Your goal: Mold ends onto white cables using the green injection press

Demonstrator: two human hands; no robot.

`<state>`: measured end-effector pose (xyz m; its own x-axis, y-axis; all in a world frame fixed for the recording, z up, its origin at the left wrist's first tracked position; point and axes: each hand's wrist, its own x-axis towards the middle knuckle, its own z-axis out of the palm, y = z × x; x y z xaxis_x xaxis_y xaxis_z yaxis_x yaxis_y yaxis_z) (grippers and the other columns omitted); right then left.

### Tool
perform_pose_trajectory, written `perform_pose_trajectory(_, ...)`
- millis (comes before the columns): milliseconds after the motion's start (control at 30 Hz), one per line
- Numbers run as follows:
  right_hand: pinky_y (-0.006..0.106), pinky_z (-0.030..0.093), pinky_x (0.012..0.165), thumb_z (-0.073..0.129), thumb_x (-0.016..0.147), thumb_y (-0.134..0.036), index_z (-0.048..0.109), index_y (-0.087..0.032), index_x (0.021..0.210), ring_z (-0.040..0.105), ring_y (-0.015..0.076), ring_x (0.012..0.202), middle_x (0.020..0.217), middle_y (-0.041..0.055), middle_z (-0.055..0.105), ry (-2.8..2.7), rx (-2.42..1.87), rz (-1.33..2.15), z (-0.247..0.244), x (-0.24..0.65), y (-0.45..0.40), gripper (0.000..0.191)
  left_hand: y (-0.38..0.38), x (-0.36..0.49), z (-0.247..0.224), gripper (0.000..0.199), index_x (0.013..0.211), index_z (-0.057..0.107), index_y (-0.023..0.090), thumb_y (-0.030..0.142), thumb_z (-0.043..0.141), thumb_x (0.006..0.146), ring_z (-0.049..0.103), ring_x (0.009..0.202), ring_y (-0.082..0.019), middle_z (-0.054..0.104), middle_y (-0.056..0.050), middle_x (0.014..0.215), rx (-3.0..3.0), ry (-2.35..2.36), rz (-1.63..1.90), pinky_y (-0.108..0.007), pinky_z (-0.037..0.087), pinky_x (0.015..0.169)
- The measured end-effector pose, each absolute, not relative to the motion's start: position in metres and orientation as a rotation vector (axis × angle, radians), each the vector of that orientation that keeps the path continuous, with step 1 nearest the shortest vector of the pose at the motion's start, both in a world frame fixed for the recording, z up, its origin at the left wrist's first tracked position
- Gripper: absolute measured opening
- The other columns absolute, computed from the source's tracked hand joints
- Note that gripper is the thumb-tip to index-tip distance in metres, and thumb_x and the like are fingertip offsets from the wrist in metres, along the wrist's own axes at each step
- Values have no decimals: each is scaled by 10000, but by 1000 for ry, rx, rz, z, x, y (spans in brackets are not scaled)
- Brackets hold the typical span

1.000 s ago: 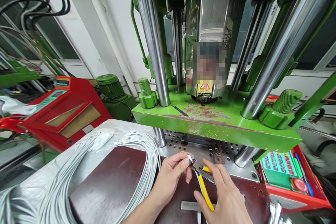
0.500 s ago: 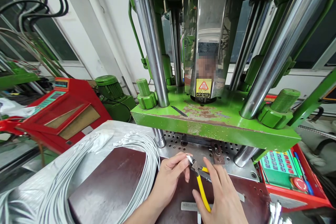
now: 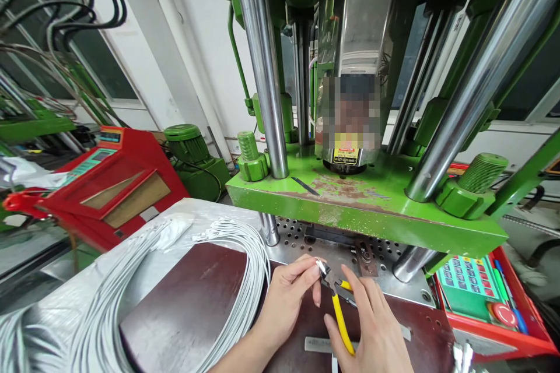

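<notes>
My left hand [image 3: 291, 291] is closed, pinching a small white connector [image 3: 321, 267] between thumb and fingertips. My right hand [image 3: 374, 320] grips a pair of cutting pliers with yellow handles [image 3: 342, 323]. The pliers' jaws are at the white connector, close to my left fingertips; whether they are closed on it I cannot make out. Under my hands lies a dark brown board with a grey metal strip [image 3: 318, 344] on it, partly hidden by the right hand. A coiled bundle of white cables [image 3: 258, 268] lies just left of my left forearm.
A green press plate [image 3: 363, 218] with steel columns [image 3: 262, 70] stands ahead, above a perforated metal bed [image 3: 289, 245]. At right is a red control box [image 3: 531, 332] with a red button [image 3: 503, 315]. More white cables [image 3: 98, 297] lie left, and several white connectors [image 3: 464, 355] lie lower right.
The camera view has turned slightly, so the scene sits a little further right. Both hands keep almost the same pose, with the pliers still at the white connector.
</notes>
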<state>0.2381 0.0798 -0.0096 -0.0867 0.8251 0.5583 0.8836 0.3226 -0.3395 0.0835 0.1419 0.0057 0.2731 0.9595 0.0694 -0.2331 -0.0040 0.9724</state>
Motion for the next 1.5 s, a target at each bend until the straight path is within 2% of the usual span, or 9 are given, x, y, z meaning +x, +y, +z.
perform_pose_trajectory(233, 354, 584, 612, 552, 841, -340, 431, -151, 1279, 629, 230, 768, 914, 92, 570, -1897, -1482, -117, -8, 240, 78, 492, 142, 85, 8, 258, 900, 739, 138, 360, 628, 831, 470, 529, -118, 557, -3, 540, 1154, 788, 1120, -263, 372, 579)
perform_pose_trajectory(400, 321, 579, 602, 551, 850, -334, 451, -160, 1277, 655, 214, 739, 925, 87, 602, -1914, -1484, -116, -10, 243, 75, 472, 142, 86, 11, 216, 899, 736, 142, 321, 634, 834, 445, 499, -88, 532, 16, 540, 1094, 735, 1110, -241, 350, 544)
perform_pose_trajectory(533, 286, 565, 561, 539, 856, -314, 467, -158, 1275, 660, 193, 672, 855, 62, 612, -1933, -1473, -87, -7, 247, 73, 453, 141, 87, 13, 211, 886, 733, 132, 315, 653, 818, 446, 483, -79, 523, 21, 533, 1053, 715, 1109, -233, 349, 531)
perform_pose_trajectory(933, 311, 543, 551, 439, 859, -247, 476, -199, 1301, 634, 191, 600, 839, 58, 610, -1871, -1537, 91, -9, 245, 67, 446, 143, 88, 8, 198, 912, 732, 137, 294, 661, 815, 458, 472, -73, 534, 21, 498, 971, 678, 1095, -219, 371, 518)
perform_pose_trajectory(1167, 312, 561, 620, 465, 859, -266, 497, -202, 1268, 651, 190, 680, 894, 64, 629, -1892, -1563, 164, -5, 248, 71, 415, 144, 89, 5, 211, 908, 733, 136, 304, 690, 788, 467, 469, -72, 538, 22, 527, 944, 678, 1110, -214, 365, 495)
perform_pose_trajectory(1233, 301, 564, 615, 493, 858, -276, 471, -217, 1289, 650, 181, 665, 865, 47, 623, -1918, -1561, 156, -2, 250, 74, 435, 145, 89, 5, 212, 907, 732, 135, 305, 691, 786, 460, 462, -74, 539, 22, 525, 949, 684, 1111, -219, 359, 490)
perform_pose_trajectory(1500, 329, 581, 590, 522, 845, -309, 381, -206, 1369, 659, 222, 783, 990, 87, 590, -1954, -1551, -15, 3, 251, 75, 553, 143, 87, 6, 219, 944, 732, 154, 317, 645, 826, 445, 466, -88, 537, 26, 491, 1035, 719, 1097, -248, 362, 539)
